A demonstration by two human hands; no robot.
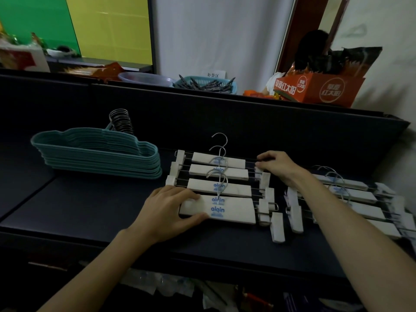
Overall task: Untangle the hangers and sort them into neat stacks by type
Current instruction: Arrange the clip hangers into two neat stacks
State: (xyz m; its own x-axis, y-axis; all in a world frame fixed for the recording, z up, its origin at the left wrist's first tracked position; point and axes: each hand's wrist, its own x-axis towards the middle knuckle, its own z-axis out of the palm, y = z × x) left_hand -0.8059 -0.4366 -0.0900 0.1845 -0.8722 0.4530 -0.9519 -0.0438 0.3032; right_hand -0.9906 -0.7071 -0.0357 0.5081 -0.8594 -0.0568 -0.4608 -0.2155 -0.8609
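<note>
1. Head view, containers: a blue basket [206, 84] is sitting on the ledge behind the dark table [90, 206], holding grey clothes pegs [208, 83]. A lavender bowl [145, 78] is resting just left of it; contents cannot be seen. An orange carton [319, 90] is standing at the right end of the ledge with dark packaging sticking out.
2. Task items: a stack of teal hangers [99, 158] is lying at the table's left, metal hooks bunched at the back. A row of white clip hangers [219, 176] is lying at centre, overlapping toward the viewer. A second group of white clip hangers [360, 201] is lying at right, partly behind the right forearm.
3. Hands: the left hand [173, 207] is gripping the left end of the nearest white hanger, thumb under, fingers over. The right hand [275, 166] is pinching the right-end wire of the rear hangers with curled fingers.
4. Edges and room: open table surface is showing between the teal stack and the near edge. A raised back wall is bounding the far side.
</note>
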